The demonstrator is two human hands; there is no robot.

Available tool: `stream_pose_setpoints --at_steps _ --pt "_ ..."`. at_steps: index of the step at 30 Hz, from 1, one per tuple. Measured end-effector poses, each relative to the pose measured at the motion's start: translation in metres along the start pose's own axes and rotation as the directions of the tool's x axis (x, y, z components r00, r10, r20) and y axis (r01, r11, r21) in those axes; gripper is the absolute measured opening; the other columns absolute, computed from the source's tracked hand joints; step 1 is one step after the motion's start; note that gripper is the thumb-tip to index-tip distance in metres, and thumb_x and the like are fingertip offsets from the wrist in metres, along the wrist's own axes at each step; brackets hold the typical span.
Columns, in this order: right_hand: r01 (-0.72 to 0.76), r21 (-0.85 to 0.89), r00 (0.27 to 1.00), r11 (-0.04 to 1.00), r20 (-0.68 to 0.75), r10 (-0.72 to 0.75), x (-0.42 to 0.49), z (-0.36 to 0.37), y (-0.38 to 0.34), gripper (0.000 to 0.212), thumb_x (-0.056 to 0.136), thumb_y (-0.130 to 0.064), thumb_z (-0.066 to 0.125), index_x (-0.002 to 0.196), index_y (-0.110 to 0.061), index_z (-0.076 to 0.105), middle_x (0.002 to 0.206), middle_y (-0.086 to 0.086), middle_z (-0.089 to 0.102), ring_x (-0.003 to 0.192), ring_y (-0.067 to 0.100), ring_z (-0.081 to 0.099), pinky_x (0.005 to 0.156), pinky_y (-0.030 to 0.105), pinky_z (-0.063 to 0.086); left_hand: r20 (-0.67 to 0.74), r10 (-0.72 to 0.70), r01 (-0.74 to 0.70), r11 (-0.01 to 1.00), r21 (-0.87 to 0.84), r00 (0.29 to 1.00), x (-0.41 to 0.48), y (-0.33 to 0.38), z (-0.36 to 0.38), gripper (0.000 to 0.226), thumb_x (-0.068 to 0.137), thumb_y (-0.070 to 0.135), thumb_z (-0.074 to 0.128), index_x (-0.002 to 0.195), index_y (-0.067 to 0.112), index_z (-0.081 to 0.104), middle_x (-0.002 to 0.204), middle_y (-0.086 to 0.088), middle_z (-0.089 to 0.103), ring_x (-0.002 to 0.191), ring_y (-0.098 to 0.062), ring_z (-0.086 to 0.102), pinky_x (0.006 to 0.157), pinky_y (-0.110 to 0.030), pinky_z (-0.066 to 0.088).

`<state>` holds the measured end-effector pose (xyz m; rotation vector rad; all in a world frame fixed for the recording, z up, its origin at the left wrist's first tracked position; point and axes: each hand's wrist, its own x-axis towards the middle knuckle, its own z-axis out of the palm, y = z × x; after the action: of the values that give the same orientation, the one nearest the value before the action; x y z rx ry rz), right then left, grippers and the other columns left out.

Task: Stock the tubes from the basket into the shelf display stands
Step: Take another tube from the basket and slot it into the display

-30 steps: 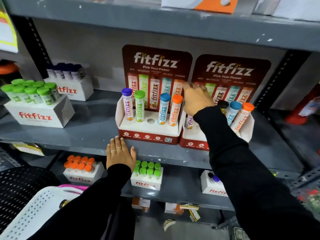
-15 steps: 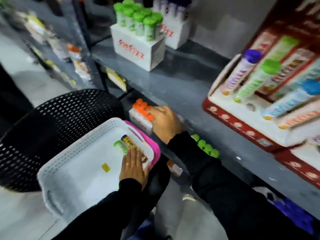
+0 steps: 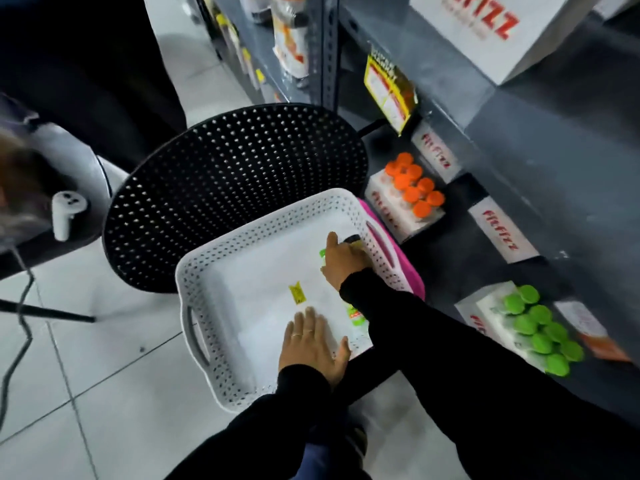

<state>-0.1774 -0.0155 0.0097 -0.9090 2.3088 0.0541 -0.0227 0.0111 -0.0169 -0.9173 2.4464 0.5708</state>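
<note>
A white perforated basket [image 3: 207, 271] rests on a pink one [image 3: 412, 271] below me. My right hand [image 3: 341, 263] reaches into its far right corner, fingers curled over a black-capped tube [image 3: 351, 239]. A green-capped tube [image 3: 355, 315] lies along the basket's right side, mostly under my right sleeve. My left hand [image 3: 311, 344] lies flat with fingers spread on the basket's floor near the front rim, holding nothing. The shelf display stands are out of view.
A black perforated chair [image 3: 235, 181] stands behind the basket. On the lower shelf at right sit a box of orange-capped tubes [image 3: 414, 188] and a box of green-capped tubes [image 3: 536, 330]. A white controller [image 3: 65, 213] and a cable [image 3: 17, 327] are at left.
The view dropped from the shelf to the basket. My right hand came off the shelf edge into the basket and closed over the black-capped tube. My left hand slid back toward the front rim.
</note>
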Motion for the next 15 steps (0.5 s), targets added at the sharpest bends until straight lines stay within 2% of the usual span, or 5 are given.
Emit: stream_pose_setpoints --at_steps 5,9,11,13,15 --pt "0.064 0.073 0.996 0.995 -0.073 -0.058 -0.011 -0.013 -0.003 0.046 0.088 -0.019 0.061 0.127 -0.004 0.041 0.120 0.020 0.061 0.105 0.040 0.060 0.074 0.039 0.050 0.034 -0.004 0.004 1.000 0.012 0.999 -0.001 0.001 0.001 0.101 0.061 0.060 -0.008 0.143 0.008 0.016 0.155 -0.014 0.007 0.142 -0.027 0.005 0.117 -0.038 0.005" --pt "0.067 0.093 0.995 0.993 0.068 -0.074 -0.040 -0.052 0.016 0.025 0.079 -0.018 0.066 0.099 -0.003 0.070 0.101 0.016 0.074 0.084 0.031 0.068 0.064 0.029 0.051 0.023 0.015 -0.015 1.000 0.007 1.000 0.000 0.001 0.002 0.090 0.069 0.059 0.000 0.143 0.010 0.018 0.155 -0.014 0.008 0.142 -0.028 0.007 0.117 -0.037 0.007" --pt "0.077 0.091 0.989 0.993 0.120 -0.087 -0.061 -0.070 0.030 0.015 0.078 -0.022 0.069 0.080 -0.008 0.073 0.084 0.012 0.076 0.074 0.027 0.068 0.064 0.027 0.054 0.014 0.027 -0.028 1.000 0.007 1.000 -0.001 0.002 0.002 0.098 0.061 0.060 -0.007 0.143 0.011 0.018 0.155 -0.013 0.009 0.142 -0.028 0.007 0.117 -0.036 0.007" --pt "0.089 0.131 0.987 0.987 0.120 -0.105 -0.091 -0.089 0.042 0.036 0.085 -0.039 0.066 0.060 -0.015 0.058 0.061 0.005 0.061 0.067 0.025 0.060 0.068 0.031 0.052 0.006 0.040 -0.040 0.999 0.020 0.999 -0.002 0.003 0.003 0.101 0.058 0.059 -0.010 0.143 0.011 0.018 0.155 -0.013 0.010 0.141 -0.028 0.008 0.117 -0.037 0.008" --pt "0.077 0.155 0.994 0.985 0.071 -0.089 -0.121 -0.104 0.052 0.042 0.092 -0.040 0.057 0.062 -0.011 0.062 0.055 0.001 0.052 0.068 0.023 0.056 0.068 0.031 0.046 -0.022 0.042 -0.041 0.999 0.025 0.999 -0.002 0.003 0.003 0.099 0.060 0.059 -0.008 0.142 0.011 0.020 0.154 -0.014 0.016 0.140 -0.029 0.013 0.116 -0.038 0.011"
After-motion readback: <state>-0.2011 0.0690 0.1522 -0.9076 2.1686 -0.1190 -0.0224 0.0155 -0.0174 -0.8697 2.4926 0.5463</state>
